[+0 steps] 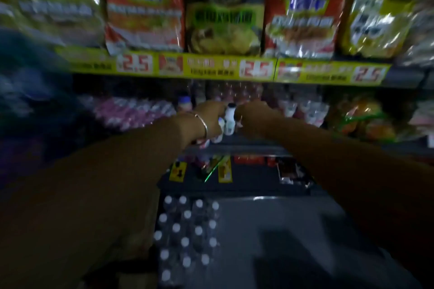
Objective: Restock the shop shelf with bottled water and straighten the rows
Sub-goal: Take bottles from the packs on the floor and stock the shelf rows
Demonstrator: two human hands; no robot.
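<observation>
The view is dim and blurred by motion. Both my arms reach into the middle shelf [258, 145]. My left hand [209, 119], with a bangle on its wrist, curls round a small white bottle [219, 132] at the shelf's front. A second small white bottle [229, 119] with a dark cap stands upright between my hands. My right hand [253, 117] is curled right beside that bottle, and the blur hides whether it holds it. Rows of clear bottles [303, 110] stand further back on the shelf. A wrapped pack of water bottles [185, 234] with white caps sits on the floor below.
Large snack bags [145, 7] fill the upper shelf above a yellow price strip [211, 67]. Pink-wrapped packs [131, 110] lie left of my hands and orange-green bags [361, 117] lie to the right. Small packets [223, 169] sit on the lower shelf. Grey floor [293, 230] lies right of the pack.
</observation>
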